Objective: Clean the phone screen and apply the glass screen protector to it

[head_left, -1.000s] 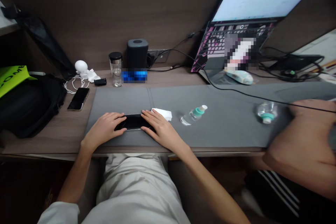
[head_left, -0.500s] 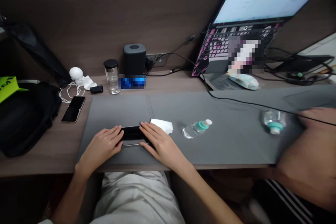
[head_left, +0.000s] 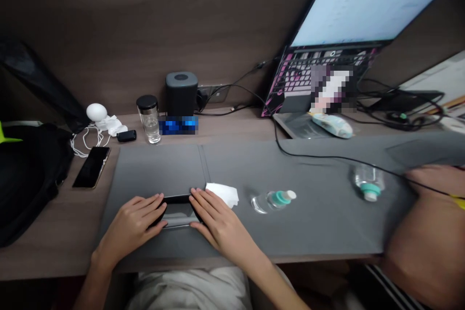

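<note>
A black smartphone lies low on the grey desk mat, partly hidden by my hands, with a pale reflection on its glass. My left hand grips its left end, and my right hand grips its right end, fingers spread over the edge. A crumpled white tissue touches my right fingers. Further right lies a clear plastic bottle with a teal ring, on its side.
A second bottle stands near a co-worker's bare arm at right. A black cable crosses the mat. Behind stand a glass tumbler and a black cylindrical speaker. Another phone lies left, beside a black bag.
The view has tipped upward, so the desk and hands sit lower in the frame. Both hands stay on the phone, and more of its pale reflective face shows.
</note>
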Demonstrator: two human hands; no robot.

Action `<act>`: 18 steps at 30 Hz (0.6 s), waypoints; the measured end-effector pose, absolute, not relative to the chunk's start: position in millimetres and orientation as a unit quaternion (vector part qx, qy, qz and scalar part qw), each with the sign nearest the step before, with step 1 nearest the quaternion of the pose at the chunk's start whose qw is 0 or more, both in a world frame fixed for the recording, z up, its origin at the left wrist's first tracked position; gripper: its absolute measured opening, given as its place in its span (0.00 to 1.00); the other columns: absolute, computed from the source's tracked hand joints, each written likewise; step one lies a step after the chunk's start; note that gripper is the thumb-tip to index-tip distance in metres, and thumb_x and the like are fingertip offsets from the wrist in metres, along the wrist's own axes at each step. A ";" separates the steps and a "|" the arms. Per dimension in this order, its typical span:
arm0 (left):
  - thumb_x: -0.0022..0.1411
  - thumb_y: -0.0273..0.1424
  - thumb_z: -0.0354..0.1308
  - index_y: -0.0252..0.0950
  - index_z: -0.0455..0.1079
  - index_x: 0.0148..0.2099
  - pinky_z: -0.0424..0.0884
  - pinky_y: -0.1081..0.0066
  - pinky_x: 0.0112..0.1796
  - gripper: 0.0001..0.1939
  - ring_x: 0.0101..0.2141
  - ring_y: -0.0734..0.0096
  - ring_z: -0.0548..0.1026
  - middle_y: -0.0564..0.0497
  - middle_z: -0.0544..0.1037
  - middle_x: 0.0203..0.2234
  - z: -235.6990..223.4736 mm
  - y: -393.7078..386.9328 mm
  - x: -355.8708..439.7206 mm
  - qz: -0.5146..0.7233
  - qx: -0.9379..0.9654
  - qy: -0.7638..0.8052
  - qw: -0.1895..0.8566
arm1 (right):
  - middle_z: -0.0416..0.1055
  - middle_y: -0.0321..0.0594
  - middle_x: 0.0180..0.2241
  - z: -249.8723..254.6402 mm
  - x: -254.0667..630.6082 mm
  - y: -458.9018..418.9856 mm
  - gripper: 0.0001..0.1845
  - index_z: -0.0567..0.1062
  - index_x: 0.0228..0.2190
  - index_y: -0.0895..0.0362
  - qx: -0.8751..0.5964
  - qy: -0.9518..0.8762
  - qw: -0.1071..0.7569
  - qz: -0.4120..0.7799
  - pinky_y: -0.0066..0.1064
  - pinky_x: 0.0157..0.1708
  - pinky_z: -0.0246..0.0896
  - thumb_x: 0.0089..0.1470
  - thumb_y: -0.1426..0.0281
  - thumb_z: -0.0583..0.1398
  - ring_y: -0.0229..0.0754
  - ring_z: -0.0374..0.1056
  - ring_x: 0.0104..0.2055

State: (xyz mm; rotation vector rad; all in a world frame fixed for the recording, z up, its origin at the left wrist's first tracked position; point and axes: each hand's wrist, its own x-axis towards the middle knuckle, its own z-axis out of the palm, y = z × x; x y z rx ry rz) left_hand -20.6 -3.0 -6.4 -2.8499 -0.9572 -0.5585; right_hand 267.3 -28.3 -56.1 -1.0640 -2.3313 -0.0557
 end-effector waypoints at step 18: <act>0.76 0.44 0.59 0.39 0.78 0.62 0.76 0.56 0.55 0.21 0.59 0.52 0.80 0.41 0.80 0.61 -19.3 -8.8 -22.7 -0.181 -0.915 -0.360 -0.023 | 0.73 0.53 0.65 -62.3 268.0 -32.6 0.27 0.70 0.68 0.57 -0.399 -0.871 0.286 -0.026 0.56 0.68 0.68 0.71 0.65 0.60 0.56 0.72 0.66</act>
